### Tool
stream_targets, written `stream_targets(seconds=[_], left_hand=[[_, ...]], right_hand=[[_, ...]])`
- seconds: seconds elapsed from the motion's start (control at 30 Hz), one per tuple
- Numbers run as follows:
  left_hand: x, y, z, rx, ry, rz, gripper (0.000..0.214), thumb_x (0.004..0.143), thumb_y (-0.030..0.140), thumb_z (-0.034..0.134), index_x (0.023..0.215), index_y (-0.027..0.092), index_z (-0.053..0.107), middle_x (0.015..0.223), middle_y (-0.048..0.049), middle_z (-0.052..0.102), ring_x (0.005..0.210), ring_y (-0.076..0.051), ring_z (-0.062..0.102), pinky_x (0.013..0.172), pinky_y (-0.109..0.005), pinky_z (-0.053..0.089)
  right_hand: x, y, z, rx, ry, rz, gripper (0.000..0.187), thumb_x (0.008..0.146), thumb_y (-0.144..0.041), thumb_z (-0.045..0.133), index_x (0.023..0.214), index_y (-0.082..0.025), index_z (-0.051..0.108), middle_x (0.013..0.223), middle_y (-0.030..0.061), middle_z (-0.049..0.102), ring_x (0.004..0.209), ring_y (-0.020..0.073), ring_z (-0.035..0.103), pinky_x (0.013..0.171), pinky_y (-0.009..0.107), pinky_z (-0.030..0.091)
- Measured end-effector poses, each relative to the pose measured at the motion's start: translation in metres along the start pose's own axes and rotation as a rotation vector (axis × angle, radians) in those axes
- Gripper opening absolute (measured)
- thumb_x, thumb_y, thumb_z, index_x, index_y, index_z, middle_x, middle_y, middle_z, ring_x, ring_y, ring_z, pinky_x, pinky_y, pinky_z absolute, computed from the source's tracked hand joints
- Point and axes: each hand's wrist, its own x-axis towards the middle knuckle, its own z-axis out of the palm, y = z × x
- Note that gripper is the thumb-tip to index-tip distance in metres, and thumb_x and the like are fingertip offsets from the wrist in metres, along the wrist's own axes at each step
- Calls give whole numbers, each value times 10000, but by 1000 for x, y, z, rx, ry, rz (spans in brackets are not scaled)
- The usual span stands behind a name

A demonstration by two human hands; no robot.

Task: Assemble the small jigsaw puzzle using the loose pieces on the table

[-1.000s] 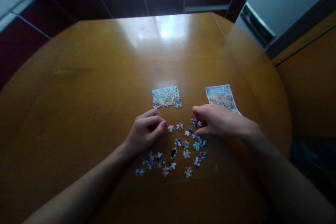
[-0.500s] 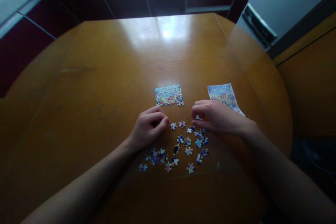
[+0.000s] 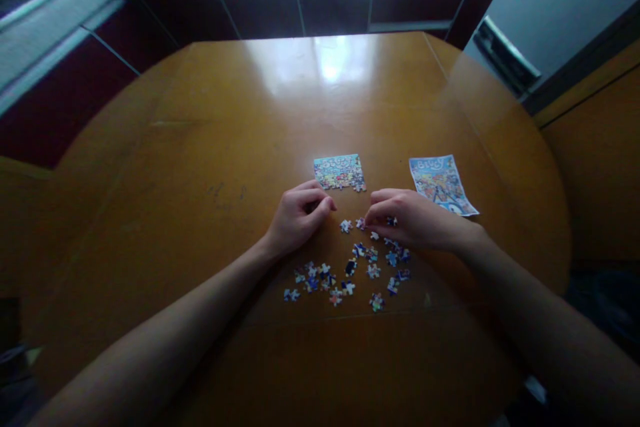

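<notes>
My left hand (image 3: 303,217) rests on the table with its fingers curled in and the thumb against the index finger; no piece shows in it. Just beyond it lies the partly assembled jigsaw puzzle (image 3: 340,172), its near edge uneven. My right hand (image 3: 407,217) is pinched, its fingertips on a small puzzle piece (image 3: 361,223) that lies on the table. Another puzzle piece (image 3: 345,226) sits between the two hands. Several loose pieces (image 3: 373,271) are scattered nearer to me, some partly hidden under my right hand.
A printed picture sheet (image 3: 440,180) lies beyond my right wrist, partly covered by the hand. The wooden table (image 3: 225,127) has rounded ends. Dark red cabinets (image 3: 335,10) stand along its far side, with a pale fridge-like appliance (image 3: 565,7) at the far right.
My right hand has shifted left relative to the pieces, its fingertips coming onto one of them. My left hand stays curled. The whole view has shifted slightly.
</notes>
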Motion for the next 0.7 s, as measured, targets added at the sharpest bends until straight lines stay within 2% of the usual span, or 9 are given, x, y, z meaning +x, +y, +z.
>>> stream_targets(seconds=[0.13, 0.33, 0.53, 0.7], left_hand=[[0, 1, 1, 13, 7, 11, 229, 894, 210, 576, 711, 150, 700, 710, -21, 574, 662, -126, 527, 613, -273, 410], [-1, -1, 3, 38, 6, 32, 225, 898, 209, 573, 719, 159, 700, 727, -20, 589, 687, -126, 539, 635, -275, 421], [-1, 1, 4, 27, 5, 40, 227, 889, 213, 574, 705, 159, 696, 710, -20, 591, 676, -125, 540, 631, -275, 430], [-1, 1, 4, 38, 3, 46, 233, 896, 226, 565, 716, 161, 698, 715, -25, 593, 683, -129, 541, 623, -273, 429]], right_hand=[[-3, -3, -1, 7, -62, -31, 118, 878, -176, 621, 882, -204, 736, 900, 28, 638, 782, 141, 577, 718, 276, 417], [-11, -23, 0, 30, -197, -89, 163, 856, -107, 598, 850, -211, 724, 913, 20, 650, 778, 136, 586, 728, 269, 429], [-13, -34, 7, -45, -258, -93, 192, 822, -93, 656, 922, -236, 737, 961, 37, 655, 887, 178, 590, 782, 294, 437], [-11, -34, 11, -60, -265, -123, 164, 823, -71, 622, 845, -216, 697, 963, 50, 649, 931, 195, 578, 800, 302, 436]])
